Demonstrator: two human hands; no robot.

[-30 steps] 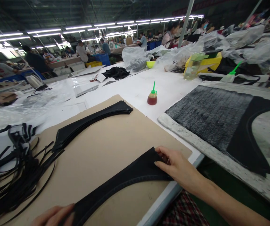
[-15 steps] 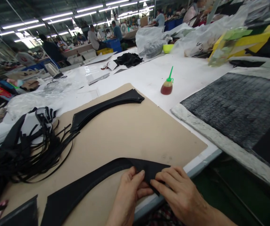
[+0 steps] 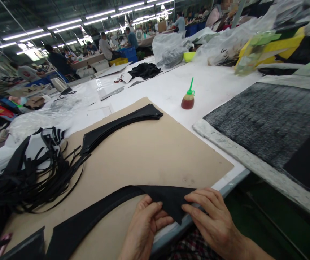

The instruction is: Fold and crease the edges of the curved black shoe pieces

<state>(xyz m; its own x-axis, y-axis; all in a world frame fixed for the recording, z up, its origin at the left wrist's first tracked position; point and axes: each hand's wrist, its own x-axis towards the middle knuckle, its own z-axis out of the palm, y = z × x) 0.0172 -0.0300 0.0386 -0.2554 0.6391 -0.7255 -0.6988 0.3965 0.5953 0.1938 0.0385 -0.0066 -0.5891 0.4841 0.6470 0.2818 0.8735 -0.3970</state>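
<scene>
The left hand (image 3: 144, 224) has come over beside the right hand (image 3: 215, 218). Now both pinch one end of the curved black piece (image 3: 103, 207), so the work seems to be there.

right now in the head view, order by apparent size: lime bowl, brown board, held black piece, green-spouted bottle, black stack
1. brown board
2. held black piece
3. black stack
4. green-spouted bottle
5. lime bowl, farther back
</scene>
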